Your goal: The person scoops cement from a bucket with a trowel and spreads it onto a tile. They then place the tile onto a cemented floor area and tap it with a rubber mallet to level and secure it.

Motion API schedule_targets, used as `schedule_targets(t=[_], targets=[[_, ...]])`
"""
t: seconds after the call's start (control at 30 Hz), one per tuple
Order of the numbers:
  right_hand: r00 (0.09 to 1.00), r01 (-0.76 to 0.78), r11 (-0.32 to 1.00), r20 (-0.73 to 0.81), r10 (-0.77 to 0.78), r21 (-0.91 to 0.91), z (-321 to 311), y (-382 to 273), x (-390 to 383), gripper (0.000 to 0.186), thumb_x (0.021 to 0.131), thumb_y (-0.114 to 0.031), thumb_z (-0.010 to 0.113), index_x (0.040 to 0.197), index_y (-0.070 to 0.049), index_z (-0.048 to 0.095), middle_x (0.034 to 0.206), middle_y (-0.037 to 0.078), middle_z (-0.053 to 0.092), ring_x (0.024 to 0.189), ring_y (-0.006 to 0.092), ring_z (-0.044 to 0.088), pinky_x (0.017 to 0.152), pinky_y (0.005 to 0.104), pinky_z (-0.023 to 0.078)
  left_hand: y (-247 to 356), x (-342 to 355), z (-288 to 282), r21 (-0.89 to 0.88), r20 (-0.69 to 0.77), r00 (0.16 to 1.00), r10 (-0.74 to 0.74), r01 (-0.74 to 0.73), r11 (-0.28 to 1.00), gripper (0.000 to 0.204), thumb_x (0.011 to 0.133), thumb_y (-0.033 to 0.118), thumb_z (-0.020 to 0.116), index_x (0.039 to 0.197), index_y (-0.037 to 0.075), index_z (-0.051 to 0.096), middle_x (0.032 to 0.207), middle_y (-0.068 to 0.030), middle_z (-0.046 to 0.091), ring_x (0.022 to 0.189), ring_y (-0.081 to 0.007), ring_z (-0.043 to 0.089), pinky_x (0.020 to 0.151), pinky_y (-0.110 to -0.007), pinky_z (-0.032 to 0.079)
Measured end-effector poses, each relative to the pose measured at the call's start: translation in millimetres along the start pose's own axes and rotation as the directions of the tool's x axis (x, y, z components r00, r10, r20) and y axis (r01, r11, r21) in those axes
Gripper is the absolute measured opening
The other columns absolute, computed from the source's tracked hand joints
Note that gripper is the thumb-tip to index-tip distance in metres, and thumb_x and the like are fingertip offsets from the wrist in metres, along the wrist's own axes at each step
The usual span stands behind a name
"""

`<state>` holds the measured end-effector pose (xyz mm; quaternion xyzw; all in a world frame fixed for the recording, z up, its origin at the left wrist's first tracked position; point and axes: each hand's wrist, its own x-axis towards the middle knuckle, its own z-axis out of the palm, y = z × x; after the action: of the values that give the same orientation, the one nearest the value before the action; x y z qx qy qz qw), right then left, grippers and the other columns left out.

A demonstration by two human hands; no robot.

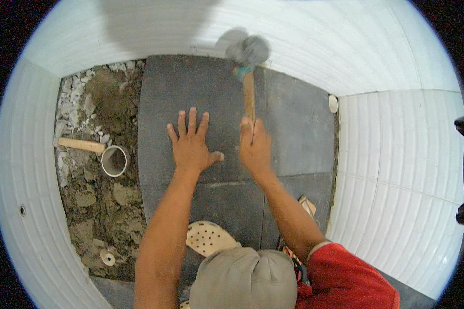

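My left hand [192, 147] lies flat with its fingers spread on a large dark grey floor tile [162, 85]. My right hand [255, 147] is wrapped round the wooden handle of a mallet [249, 95]. The mallet's round grey head is smeared by motion near the tile's far edge, by the white wall, and a teal band shows just below it. Whether the head touches the tile, I cannot tell.
Left of the tile lies rough mortar and rubble [113, 98], with an upright white pipe [114, 160], a wooden handle [82, 145] and a small round fitting [107, 257]. White ribbed walls [386, 139] enclose the floor. A cream perforated clog [211, 238] is near my left forearm.
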<state>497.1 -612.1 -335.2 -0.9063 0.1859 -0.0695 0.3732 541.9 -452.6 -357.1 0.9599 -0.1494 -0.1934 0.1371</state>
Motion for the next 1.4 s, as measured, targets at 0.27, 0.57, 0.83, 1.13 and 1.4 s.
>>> schedule_targets(t=[0.27,0.57,0.83,1.13,1.4], targets=[[0.998,-0.027,0.998,0.063,0.03,-0.057,-2.1,3.5,2.2,0.043,0.108,-0.039,0.046,0.103,0.003,0.056,0.08,0.024,0.065,0.075,0.0407,0.068,0.066,0.0503,0.05,1.4,-0.6,-3.9,0.013,-0.011,1.0,-0.01,0.01,1.0,0.121,0.062,0.062,0.086,0.162,0.027,0.026,0.171,-0.0087,0.014,0.158,-0.0346,0.007,0.124,-0.063,0.007],[0.958,0.285,0.946,0.031,-0.283,-0.155,7.6,27.4,-2.4,0.047,0.11,-0.04,0.041,0.099,0.002,0.06,0.088,0.019,0.062,0.081,0.0323,0.061,0.073,0.0446,0.047,-11.1,-2.8,7.6,-0.109,-0.147,0.988,0.04,-0.057,0.992,0.125,0.056,0.065,0.087,0.16,0.025,0.032,0.17,-0.0106,0.02,0.157,-0.0366,0.011,0.123,-0.064,0.008],[0.984,0.078,0.991,0.167,-0.059,-0.107,-14.6,52.5,-21.8,0.043,0.109,-0.039,0.044,0.102,0.0,0.062,0.08,0.013,0.06,0.07,0.0264,0.057,0.064,0.0412,0.044,-19.1,-39.4,35.1,-0.339,-0.297,0.954,-0.045,-0.061,0.939,0.103,0.074,0.053,0.081,0.156,0.009,0.037,0.167,-0.0212,0.021,0.155,-0.0406,0.015,0.125,-0.059,0.012],[0.941,0.221,0.959,0.217,-0.258,0.179,-9.2,-11.4,-65.5,0.037,0.107,-0.042,0.052,0.096,-0.007,0.055,0.07,-0.004,0.047,0.057,0.0055,0.044,0.048,0.0251,0.033,-33.4,-163.5,75.0,-0.258,-0.31,0.916,-0.255,0.177,0.95,0.078,0.092,0.041,0.067,0.154,0.004,0.037,0.165,-0.0189,0.026,0.155,-0.0374,0.019,0.123,-0.061,0.015],[0.913,0.382,0.883,0.038,-0.407,0.274,-4.8,-14.3,-75.4,0.034,0.107,-0.039,0.052,0.101,-0.006,0.055,0.079,0.003,0.053,0.067,0.0074,0.05,0.053,0.0244,0.039,-33.2,-164.1,80.6,-0.274,-0.353,0.895,-0.274,0.181,0.945,0.072,0.096,0.036,0.062,0.157,0.009,0.036,0.167,-0.0139,0.025,0.155,-0.0338,0.019,0.124,-0.061,0.014]])
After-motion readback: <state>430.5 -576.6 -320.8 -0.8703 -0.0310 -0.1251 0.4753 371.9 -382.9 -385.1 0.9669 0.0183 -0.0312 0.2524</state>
